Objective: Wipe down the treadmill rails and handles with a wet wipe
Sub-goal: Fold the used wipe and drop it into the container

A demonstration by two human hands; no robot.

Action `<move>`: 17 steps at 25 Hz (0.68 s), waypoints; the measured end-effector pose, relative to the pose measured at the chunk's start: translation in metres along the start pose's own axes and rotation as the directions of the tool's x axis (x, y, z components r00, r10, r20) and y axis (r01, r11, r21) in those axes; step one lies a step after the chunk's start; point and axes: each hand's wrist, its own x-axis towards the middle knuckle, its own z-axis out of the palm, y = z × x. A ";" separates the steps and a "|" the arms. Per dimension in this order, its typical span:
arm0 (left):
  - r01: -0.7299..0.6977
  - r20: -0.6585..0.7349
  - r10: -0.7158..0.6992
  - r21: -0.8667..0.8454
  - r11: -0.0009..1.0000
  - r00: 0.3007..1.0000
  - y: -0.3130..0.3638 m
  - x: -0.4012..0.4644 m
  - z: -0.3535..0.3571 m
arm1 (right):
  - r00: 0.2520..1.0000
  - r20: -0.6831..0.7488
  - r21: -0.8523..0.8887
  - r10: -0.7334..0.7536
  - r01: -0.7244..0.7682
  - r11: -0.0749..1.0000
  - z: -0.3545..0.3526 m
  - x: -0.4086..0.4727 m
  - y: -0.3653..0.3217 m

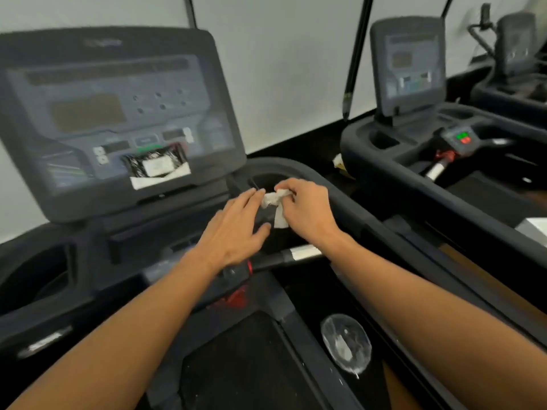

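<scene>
Our right hand (307,208) pinches the bunched wet wipe (276,207) just near of the cup hole, our left hand (233,232) lies flat with fingertips seemingly touching it, so we should spread it flat before rubbing the right rail (370,214).

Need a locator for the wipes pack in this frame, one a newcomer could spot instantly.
Start at the near treadmill's big console, left of centre. On its lower ledge, under the buttons, the wipes pack leans: black and crinkly, with a white label and a white sheet poking out, unlike the loose crumpled wipe in the hands.
</scene>
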 end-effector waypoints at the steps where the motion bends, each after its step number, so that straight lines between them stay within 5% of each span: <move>1: -0.017 0.018 0.017 0.006 1.000 1.000 0.015 0.002 0.011 | 1.000 -0.002 -0.005 0.015 -0.015 1.000 -0.011 -0.009 0.015; 8: 0.011 0.156 -0.002 -0.056 0.998 0.988 0.091 -0.033 0.116 | 0.979 0.125 -0.036 0.163 -0.159 0.987 -0.038 -0.103 0.115; 17: 0.144 0.485 -0.100 -0.054 0.988 0.869 0.089 -0.120 0.305 | 0.840 0.308 -0.142 0.446 -0.423 0.895 0.050 -0.240 0.263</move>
